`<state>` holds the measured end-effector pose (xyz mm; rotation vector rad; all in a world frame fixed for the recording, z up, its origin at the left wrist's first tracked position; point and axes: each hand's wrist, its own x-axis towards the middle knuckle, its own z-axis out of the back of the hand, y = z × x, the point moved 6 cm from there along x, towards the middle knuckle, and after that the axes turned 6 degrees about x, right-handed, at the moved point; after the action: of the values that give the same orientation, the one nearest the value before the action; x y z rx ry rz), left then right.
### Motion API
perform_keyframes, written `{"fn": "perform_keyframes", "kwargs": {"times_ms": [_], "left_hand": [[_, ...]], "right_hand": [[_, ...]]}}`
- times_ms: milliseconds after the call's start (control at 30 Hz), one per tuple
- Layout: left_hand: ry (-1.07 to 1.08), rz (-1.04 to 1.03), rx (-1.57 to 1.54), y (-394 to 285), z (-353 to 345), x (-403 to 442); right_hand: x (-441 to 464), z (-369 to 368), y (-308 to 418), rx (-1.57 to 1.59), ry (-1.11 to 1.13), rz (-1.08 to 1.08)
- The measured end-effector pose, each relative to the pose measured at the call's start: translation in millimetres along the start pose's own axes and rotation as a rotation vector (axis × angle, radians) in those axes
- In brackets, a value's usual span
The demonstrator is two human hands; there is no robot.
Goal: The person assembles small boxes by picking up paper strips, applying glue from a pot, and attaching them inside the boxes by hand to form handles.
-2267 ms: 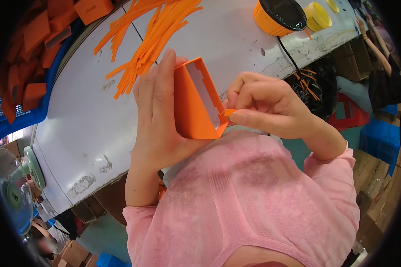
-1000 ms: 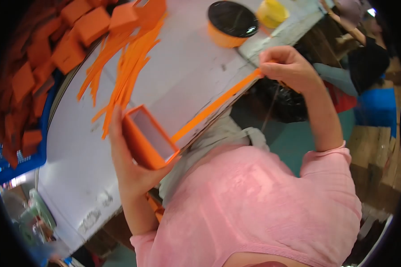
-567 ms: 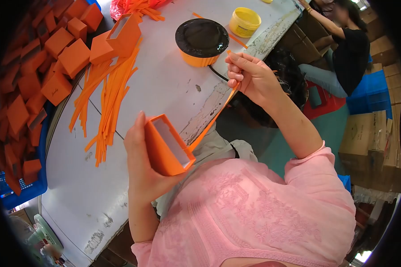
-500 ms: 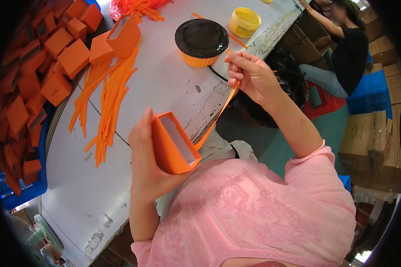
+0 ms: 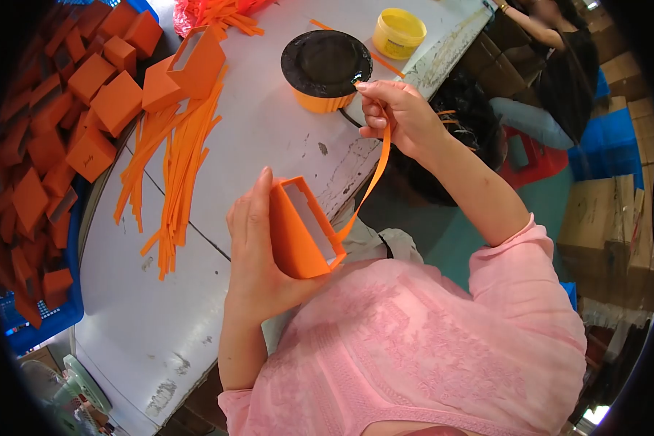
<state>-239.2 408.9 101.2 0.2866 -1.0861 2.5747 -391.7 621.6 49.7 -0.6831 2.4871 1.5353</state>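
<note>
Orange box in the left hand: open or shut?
Open: the left hand holds the orange box with its pale interior showing.

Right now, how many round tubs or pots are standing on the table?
2: the black-topped orange pot, close by the right hand in view, and the yellow tub right of the pot, near the edge of the table. Others may lie beyond the picture.

Boxes (image 5: 118,104) in basket (image 5: 69,317), left; strips (image 5: 178,174) on table (image 5: 251,138); held box (image 5: 296,229) before pot (image 5: 321,99); tub (image 5: 398,45) right of pot
</note>
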Motion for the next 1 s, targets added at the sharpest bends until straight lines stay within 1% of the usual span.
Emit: {"fn": "perform_keyframes", "kwargs": {"times_ms": [100, 200, 233, 267, 300, 333, 367, 400, 433, 567, 733, 800, 833, 900, 967, 1000], "left_hand": [[-0.010, 0.013, -0.010, 3, 1, -1], [-0.062, 0.052, -0.011, 10, 8, -7], [-0.077, 0.027, -0.005, 12, 12, -7], [-0.087, 0.010, 0.006, 13, 15, -10], [-0.077, 0.047, 0.020, 17, 16, -12], [-0.081, 0.009, -0.030, 16, 16, -10], [-0.089, -0.035, -0.083, 14, 16, -8], [-0.084, -0.064, -0.066, 11, 18, -7], [-0.079, -0.055, -0.061, 11, 19, -7], [-0.019, -0.109, -0.011, 3, 23, -9], [-0.031, -0.173, 0.058, -2, 26, -10], [-0.052, -0.225, 0.131, -7, 29, -11], [-0.048, -0.228, 0.129, -7, 28, -12], [-0.040, -0.248, 0.246, -9, 27, -14], [-0.025, -0.248, 0.278, -12, 29, -17], [-0.014, -0.241, 0.310, -13, 30, -17]], "right_hand": [[-9, -1, 1, -0.044, -0.047, 0.004], [-18, 7, -7, -0.042, -0.030, -0.012], [-27, -4, -3, -0.048, 0.051, 0.001], [-35, -19, 1, -0.169, 0.157, 0.035], [-45, -34, 1, -0.277, 0.262, 0.068], [-54, -50, -1, -0.364, 0.399, 0.078], [-61, -65, -4, -0.445, 0.484, 0.049], [-68, -79, -7, -0.526, 0.568, 0.024], [-69, -86, -11, -0.628, 0.613, -0.001], [-69, -105, -17, -0.694, 0.628, -0.078], [-65, -109, -22, -0.762, 0.589, -0.009], [-64, -108, -26, -0.772, 0.572, -0.028], [-63, -107, -29, -0.781, 0.557, -0.049], [-65, -108, -31, -0.774, 0.534, -0.050], [-66, -108, -37, -0.770, 0.515, -0.051], [-65, -108, -39, -0.736, 0.521, -0.007]]}}
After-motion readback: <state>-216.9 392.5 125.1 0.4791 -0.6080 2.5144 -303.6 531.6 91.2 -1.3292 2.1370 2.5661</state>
